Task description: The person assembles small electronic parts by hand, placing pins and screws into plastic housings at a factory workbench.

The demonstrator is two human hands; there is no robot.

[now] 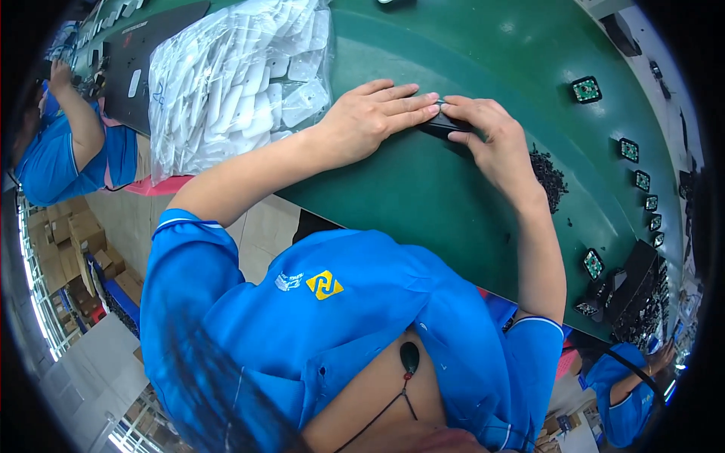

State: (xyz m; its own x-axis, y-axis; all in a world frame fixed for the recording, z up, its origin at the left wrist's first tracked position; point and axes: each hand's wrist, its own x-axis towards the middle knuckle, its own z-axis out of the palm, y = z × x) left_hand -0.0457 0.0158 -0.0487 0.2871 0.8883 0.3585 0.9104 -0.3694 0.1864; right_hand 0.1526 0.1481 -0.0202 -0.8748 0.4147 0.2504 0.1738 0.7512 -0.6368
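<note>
A small black plastic housing (444, 130) lies on the green tabletop, mostly covered by my fingers. My right hand (498, 136) pinches it, the thumb along the near edge and the fingers over the top. From the left, my left hand (362, 121) reaches across with its fingers stretched out flat, their tips pressing on the housing's top beside the right fingertips. What lies under the fingertips is hidden. Just right of my right wrist sits a pile of tiny black parts (550, 180).
A clear bag of white plastic covers (249, 83) lies left of my forearm, by a dark board (155, 45). Housings with green circuit boards (586, 90) line the right side. A black bin (636, 291) stands lower right. People in blue work at far left (60, 162) and lower right (627, 404).
</note>
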